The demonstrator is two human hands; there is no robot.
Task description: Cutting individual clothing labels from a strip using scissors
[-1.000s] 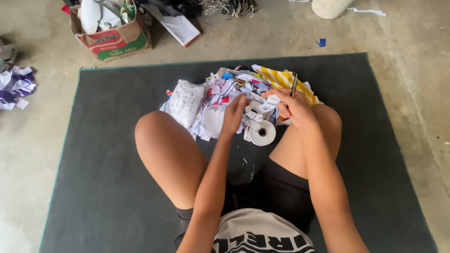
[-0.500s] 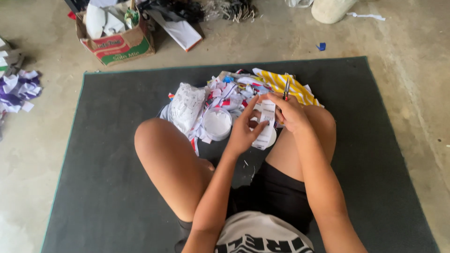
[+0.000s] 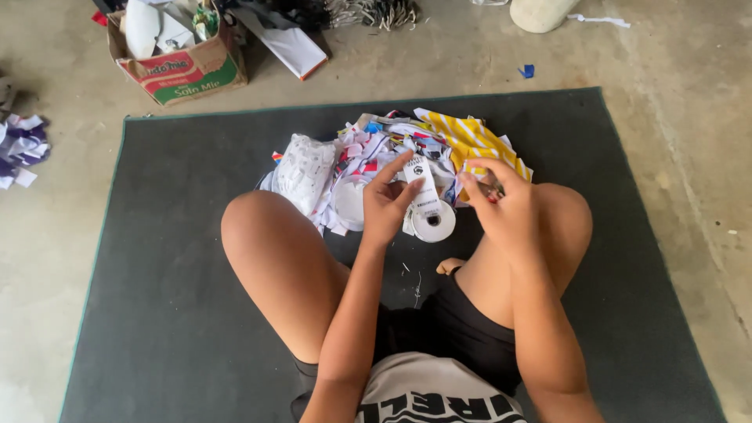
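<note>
Sitting cross-legged on a dark grey, short-pile rectangular mat (image 3: 157,258), a person pinches a narrow white printed label strip (image 3: 421,178) between the left hand (image 3: 389,205)'s thumb and fingers, the strip trailing down to a round white tape roll (image 3: 433,222) by the knees. The right hand (image 3: 501,205) is curled shut around a small dark object with red on it, too hidden to identify. Just beyond lies a heap of crumpled white and coloured fabric scraps (image 3: 352,164) with a yellow-and-white striped cloth (image 3: 470,141); a cardboard box (image 3: 184,70) stands on bare concrete.
</note>
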